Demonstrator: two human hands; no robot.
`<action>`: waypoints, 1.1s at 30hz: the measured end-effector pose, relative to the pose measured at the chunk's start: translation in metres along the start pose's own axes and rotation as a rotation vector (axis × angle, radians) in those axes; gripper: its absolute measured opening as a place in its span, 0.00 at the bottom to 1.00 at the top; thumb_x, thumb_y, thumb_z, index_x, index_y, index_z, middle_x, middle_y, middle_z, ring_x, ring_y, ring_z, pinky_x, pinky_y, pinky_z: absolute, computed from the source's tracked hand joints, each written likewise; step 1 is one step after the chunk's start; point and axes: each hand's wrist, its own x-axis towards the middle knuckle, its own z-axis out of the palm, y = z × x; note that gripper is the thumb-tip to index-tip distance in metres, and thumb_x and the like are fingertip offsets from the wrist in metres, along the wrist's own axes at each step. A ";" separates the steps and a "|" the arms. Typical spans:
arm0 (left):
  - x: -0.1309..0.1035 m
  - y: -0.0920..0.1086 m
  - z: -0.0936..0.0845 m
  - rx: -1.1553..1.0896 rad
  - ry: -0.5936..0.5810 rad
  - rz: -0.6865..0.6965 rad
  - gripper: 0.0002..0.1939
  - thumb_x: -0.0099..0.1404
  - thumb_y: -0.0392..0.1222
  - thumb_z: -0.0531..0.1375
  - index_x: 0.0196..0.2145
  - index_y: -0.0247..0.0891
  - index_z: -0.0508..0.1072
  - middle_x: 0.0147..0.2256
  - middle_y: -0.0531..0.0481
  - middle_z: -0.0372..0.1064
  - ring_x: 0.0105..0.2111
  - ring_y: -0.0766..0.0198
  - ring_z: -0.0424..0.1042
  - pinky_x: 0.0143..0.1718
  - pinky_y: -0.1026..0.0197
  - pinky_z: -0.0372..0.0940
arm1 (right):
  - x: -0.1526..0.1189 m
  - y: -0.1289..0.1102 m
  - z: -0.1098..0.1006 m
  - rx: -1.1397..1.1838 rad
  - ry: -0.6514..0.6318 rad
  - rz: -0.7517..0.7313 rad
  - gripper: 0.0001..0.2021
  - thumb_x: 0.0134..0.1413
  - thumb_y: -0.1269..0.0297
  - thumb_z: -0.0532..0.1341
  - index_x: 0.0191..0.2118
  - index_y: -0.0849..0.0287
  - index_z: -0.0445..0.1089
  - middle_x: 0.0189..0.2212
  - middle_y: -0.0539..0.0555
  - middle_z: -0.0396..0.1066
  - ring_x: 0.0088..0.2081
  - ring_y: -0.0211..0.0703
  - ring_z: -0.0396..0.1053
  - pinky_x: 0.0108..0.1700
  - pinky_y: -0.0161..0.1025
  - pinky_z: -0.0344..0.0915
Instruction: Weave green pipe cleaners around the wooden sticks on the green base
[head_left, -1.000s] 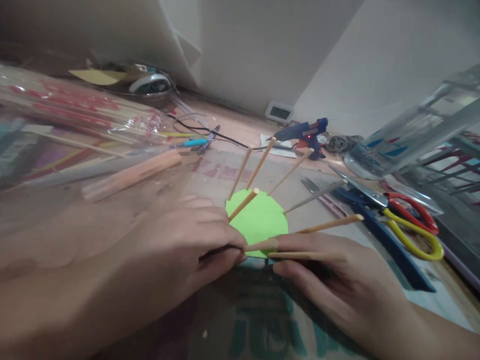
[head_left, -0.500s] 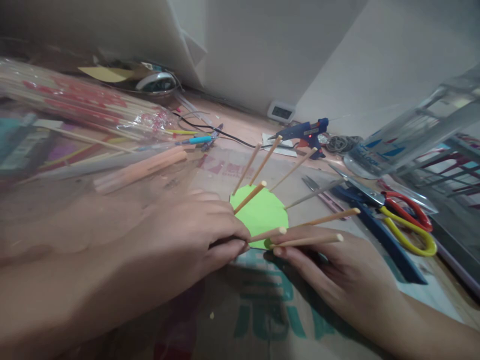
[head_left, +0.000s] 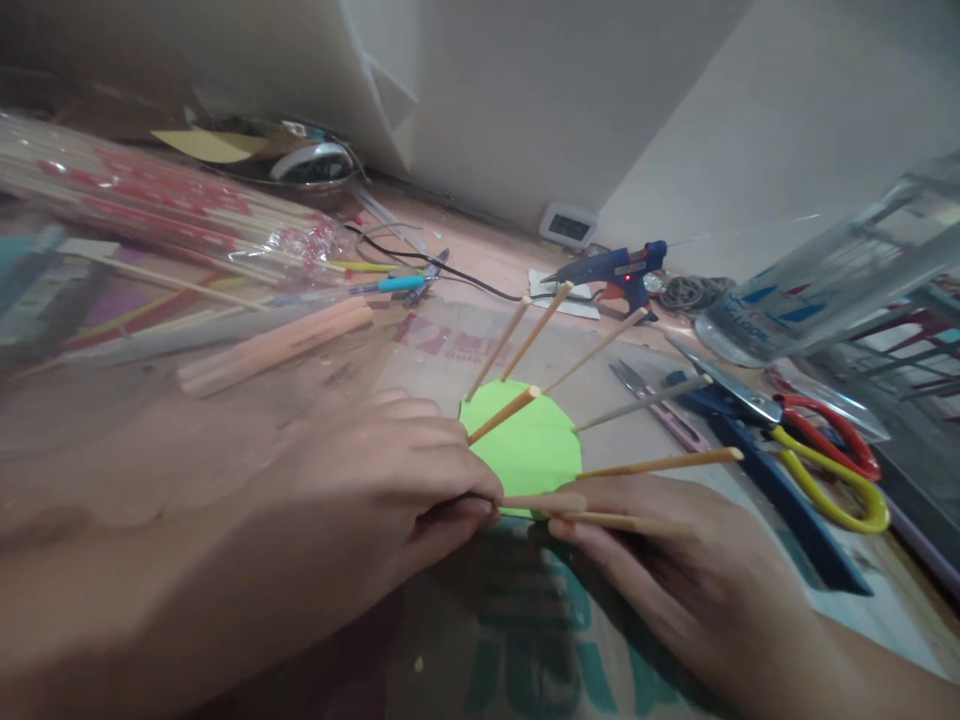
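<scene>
A light green disc [head_left: 525, 440] rests near the middle, with several wooden sticks [head_left: 660, 464] standing up and leaning outward around its rim. My left hand [head_left: 405, 480] is closed at the disc's lower left edge, its thumb and fingertips pinched by the base of one stick. On the lower right edge, my right hand [head_left: 675, 540] pinches the base of another stick between thumb and forefinger. The fingertips of both hands hide part of the disc's near edge.
Behind the disc lie a blue glue gun [head_left: 615, 268] and a small white display [head_left: 568, 225]. Scissors [head_left: 825, 450], a small knife [head_left: 660, 408] and a clear bottle [head_left: 787, 300] are at the right. Wrapped sticks [head_left: 165, 200] and an orange roll [head_left: 277, 345] lie left.
The disc's sticks lean lower toward me and to the right, and the disc appears slightly lower in view. Both hands keep their grip. The view has shifted slightly.
</scene>
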 end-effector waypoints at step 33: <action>0.004 -0.002 -0.002 0.026 -0.040 0.056 0.05 0.68 0.39 0.60 0.36 0.46 0.77 0.31 0.60 0.75 0.34 0.69 0.71 0.36 0.64 0.57 | -0.009 0.003 -0.004 0.062 0.055 0.017 0.07 0.64 0.62 0.60 0.39 0.55 0.75 0.38 0.50 0.81 0.34 0.36 0.80 0.36 0.27 0.73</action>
